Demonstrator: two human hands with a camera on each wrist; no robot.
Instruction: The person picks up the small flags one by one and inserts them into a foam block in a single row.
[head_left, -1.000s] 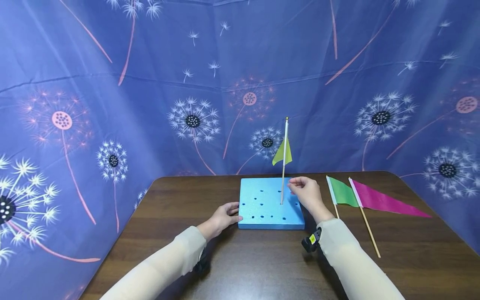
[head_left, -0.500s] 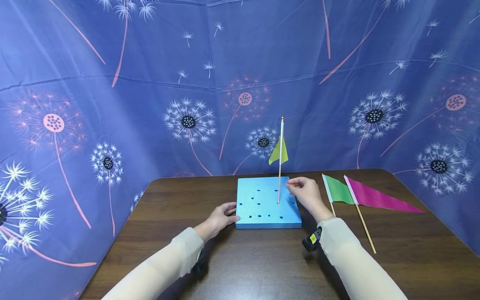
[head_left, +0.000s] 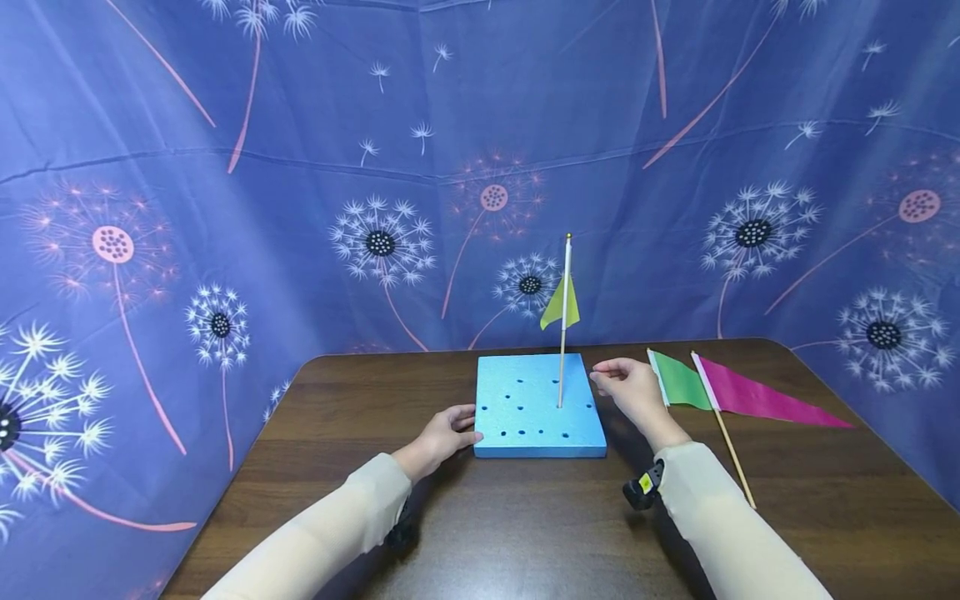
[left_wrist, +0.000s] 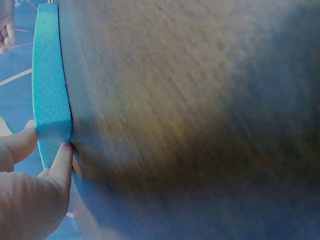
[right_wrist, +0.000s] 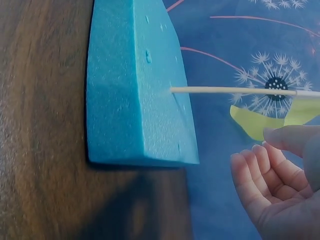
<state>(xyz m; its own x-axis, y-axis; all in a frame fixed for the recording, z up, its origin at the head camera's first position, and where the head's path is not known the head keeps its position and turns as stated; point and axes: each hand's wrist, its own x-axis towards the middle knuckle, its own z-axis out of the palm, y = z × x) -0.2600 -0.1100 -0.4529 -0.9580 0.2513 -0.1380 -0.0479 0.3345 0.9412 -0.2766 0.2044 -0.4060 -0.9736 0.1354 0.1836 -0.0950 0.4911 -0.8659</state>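
A blue foam block (head_left: 498,377) with several small holes lies on the table. In one of its holes a yellow pennant flag (head_left: 563,321) stands upright on a thin wooden stick. My left hand (head_left: 441,437) rests against the block's left side, its thumb and fingers touching the edge; the left wrist view shows two fingertips on the block (left_wrist: 52,75). To the right of the block is my right hand (head_left: 636,393), loosely curled and holding nothing, apart from the stick (right_wrist: 225,90) in the right wrist view. Its fingers lie near the green flag (head_left: 681,382).
On the table's right side lies a magenta pennant flag (head_left: 765,395) beside the green one, whose stick is mostly hidden by my right hand. A brown wooden table (head_left: 480,533) bears everything. Behind it hangs a blue cloth (head_left: 285,275) printed with dandelions.
My right hand has moved right, away from the yellow flag and the block, toward the green flag. My left hand has stayed at the block. The yellow flag remains upright.
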